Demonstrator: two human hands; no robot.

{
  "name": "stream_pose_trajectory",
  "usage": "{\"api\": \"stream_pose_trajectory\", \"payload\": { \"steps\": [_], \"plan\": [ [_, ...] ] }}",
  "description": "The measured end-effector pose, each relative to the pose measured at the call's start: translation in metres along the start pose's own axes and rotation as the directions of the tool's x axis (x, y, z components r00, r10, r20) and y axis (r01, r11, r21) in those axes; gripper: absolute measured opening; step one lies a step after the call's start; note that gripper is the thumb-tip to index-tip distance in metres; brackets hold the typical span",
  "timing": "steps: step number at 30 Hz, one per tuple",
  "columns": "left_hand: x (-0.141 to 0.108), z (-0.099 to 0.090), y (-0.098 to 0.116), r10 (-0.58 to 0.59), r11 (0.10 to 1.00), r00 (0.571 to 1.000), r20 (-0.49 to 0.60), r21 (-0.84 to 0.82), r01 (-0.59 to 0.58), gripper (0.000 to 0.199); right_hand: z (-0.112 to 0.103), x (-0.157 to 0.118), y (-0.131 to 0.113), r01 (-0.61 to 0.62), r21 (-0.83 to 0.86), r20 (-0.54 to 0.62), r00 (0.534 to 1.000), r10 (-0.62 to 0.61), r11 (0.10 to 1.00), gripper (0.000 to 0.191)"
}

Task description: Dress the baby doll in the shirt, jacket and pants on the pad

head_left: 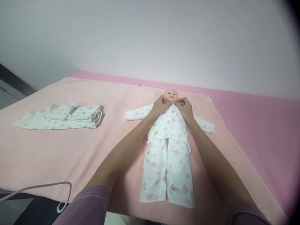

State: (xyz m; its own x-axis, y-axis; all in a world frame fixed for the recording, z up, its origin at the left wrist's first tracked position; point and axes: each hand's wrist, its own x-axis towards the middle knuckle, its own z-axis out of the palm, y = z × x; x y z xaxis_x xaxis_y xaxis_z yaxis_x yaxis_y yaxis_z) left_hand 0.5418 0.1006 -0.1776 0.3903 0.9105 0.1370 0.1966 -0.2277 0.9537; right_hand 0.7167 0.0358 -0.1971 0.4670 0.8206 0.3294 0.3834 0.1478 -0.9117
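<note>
A baby doll [172, 94] lies face up on a pink mat [112, 156], its head pointing away from me. It is dressed in a white printed top [168, 123] with long sleeves spread out to both sides, and white printed trousers [166, 175]. My left hand [162, 105] pinches the top's neckline just below the doll's chin, on the left. Close beside it, my right hand [184, 107] pinches the same neckline from the right. The fastening between my fingertips is too small to make out.
Folded white printed clothes [63, 117] lie on the mat at the left. A white cable [47, 185] loops over the near left edge. Behind the mat are a darker pink surface [253, 125] and a pale wall.
</note>
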Motion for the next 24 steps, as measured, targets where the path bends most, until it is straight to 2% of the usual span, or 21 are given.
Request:
{"api": "stream_pose_trajectory", "payload": {
  "steps": [5, 12, 17, 21, 24],
  "plan": [
    [-0.002, 0.007, -0.012, 0.142, 0.988, 0.988, -0.061, 0.077, -0.137, 0.024, 0.004, -0.005, 0.008, 0.033, 0.011, -0.040, 0.999, -0.032, 0.999, 0.058],
    [-0.001, 0.007, -0.013, 0.191, 0.968, 0.978, -0.087, 0.182, -0.173, 0.017, 0.003, -0.009, 0.012, 0.119, -0.024, -0.046, 0.992, -0.120, 0.993, 0.048],
    [-0.015, 0.001, -0.013, 0.221, 0.952, 0.969, -0.114, 0.241, -0.189, 0.009, -0.010, -0.031, 0.022, 0.250, -0.166, -0.016, 0.967, -0.256, 0.954, 0.041],
    [-0.038, -0.011, -0.022, 0.274, 0.913, 0.955, -0.113, 0.342, -0.222, 0.025, -0.022, -0.052, 0.030, 0.299, -0.284, 0.019, 0.952, -0.306, 0.911, 0.048],
    [-0.063, -0.029, -0.033, 0.337, 0.822, 0.941, -0.035, 0.498, -0.276, 0.040, -0.031, -0.065, 0.032, 0.341, -0.330, 0.069, 0.939, -0.338, 0.880, 0.053]
  ]
}}
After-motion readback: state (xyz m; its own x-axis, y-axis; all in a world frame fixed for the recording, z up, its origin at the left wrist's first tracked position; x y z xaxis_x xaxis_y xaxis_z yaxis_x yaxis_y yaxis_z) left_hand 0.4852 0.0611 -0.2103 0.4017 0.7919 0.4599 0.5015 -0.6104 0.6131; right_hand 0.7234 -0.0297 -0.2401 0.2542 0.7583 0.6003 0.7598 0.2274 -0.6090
